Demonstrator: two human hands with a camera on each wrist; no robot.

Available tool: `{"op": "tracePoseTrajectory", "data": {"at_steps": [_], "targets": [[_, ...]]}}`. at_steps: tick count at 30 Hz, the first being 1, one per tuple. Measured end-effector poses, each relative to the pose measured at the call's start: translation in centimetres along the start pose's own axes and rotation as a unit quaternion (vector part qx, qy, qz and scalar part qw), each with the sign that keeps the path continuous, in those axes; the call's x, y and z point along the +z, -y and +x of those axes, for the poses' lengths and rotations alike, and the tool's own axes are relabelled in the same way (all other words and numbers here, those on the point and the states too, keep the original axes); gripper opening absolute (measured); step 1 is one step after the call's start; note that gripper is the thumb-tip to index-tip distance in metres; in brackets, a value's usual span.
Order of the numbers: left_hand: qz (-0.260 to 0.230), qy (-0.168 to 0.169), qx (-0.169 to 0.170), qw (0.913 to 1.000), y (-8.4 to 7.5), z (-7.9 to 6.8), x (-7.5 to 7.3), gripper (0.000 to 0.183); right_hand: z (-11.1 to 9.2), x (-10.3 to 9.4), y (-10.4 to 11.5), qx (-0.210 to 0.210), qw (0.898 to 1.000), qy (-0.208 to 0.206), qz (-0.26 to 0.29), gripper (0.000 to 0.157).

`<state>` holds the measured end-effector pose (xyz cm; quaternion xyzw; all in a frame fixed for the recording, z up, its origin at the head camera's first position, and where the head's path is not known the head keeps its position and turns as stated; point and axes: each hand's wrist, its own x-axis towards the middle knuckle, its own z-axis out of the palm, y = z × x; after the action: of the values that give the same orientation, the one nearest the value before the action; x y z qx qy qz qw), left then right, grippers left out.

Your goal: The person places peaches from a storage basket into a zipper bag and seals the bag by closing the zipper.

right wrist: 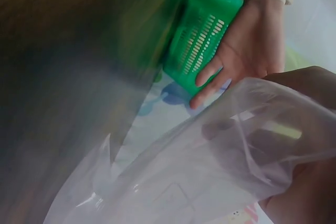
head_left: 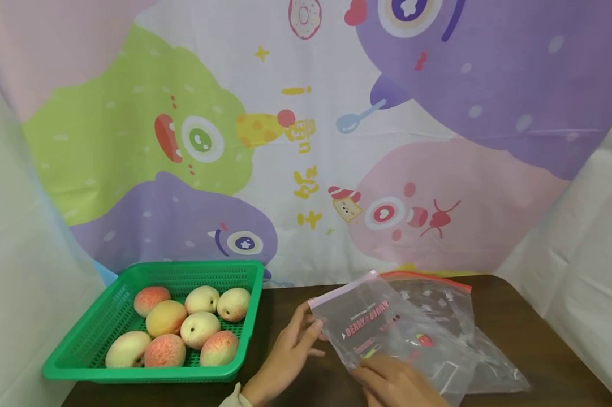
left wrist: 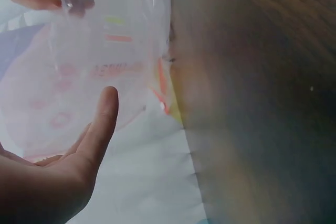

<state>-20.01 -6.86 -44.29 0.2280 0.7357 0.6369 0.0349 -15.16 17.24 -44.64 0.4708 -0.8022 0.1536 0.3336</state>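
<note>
A clear zip bag (head_left: 357, 322) with a pale pink zip strip and "BERRY" lettering is held tilted above the table. My right hand (head_left: 395, 381) pinches its lower left edge; in the right wrist view the film bunches between thumb and fingers (right wrist: 310, 85). Beside the upper left corner is my left hand (head_left: 288, 353), its thumb and fingers extended and overlapping the strip's end. The left wrist view shows the straight left thumb (left wrist: 105, 116) in front of the film. Behind this bag lies another clear bag (head_left: 494, 367), near a red zip strip (head_left: 423, 276).
On the left stands a green plastic basket (head_left: 252, 322) with several peaches (head_left: 165, 350) in it. The dark wooden table (head_left: 530, 328) meets a cartoon-printed cloth (head_left: 306, 249) at the back. White cloth hangs at both sides.
</note>
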Motion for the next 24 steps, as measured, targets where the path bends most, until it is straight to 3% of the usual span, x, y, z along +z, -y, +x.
{"op": "tracePoseTrajectory", "data": {"at_steps": [8, 11, 14, 16, 18, 21, 23, 24], "targets": [[-0.048, -0.007, -0.012, 0.9988, -0.3, 0.2, -0.5, 0.041, 0.2, -0.2, 0.5, -0.019, 0.998, 0.05, 0.043, 0.04], [-0.036, -0.016, -0.014, 0.9991, -0.4, 0.2, -0.6, 0.038, 0.1, -0.3, 0.4, -0.011, 0.996, 0.067, 0.052, 0.039], [-0.009, -0.031, -0.016, 0.9993, -0.6, 0.2, -0.5, 0.032, 0.1, -0.5, 0.4, 0.007, 0.994, 0.084, 0.065, 0.024], [0.006, -0.039, -0.015, 0.9991, -0.8, 0.1, -0.4, 0.027, 0.2, -1.0, 0.5, 0.042, 0.989, 0.112, 0.089, 0.015], [0.023, -0.044, -0.01, 0.9987, -1.2, 0.0, -0.3, 0.023, 0.5, -1.8, 0.6, 0.104, 0.972, 0.154, 0.143, 0.015], [0.061, -0.046, 0.008, 0.9971, -1.7, -0.3, 0.0, 0.02, 0.9, -3.3, 0.8, 0.185, 0.949, 0.181, 0.179, 0.019], [0.089, -0.044, 0.027, 0.9947, -2.0, -0.5, 0.3, 0.021, 1.2, -4.1, 0.7, 0.209, 0.944, 0.18, 0.18, 0.024], [0.105, -0.043, 0.039, 0.9928, -2.0, -0.6, 0.4, 0.022, 1.3, -4.5, 0.7, 0.208, 0.947, 0.172, 0.171, 0.027]]}}
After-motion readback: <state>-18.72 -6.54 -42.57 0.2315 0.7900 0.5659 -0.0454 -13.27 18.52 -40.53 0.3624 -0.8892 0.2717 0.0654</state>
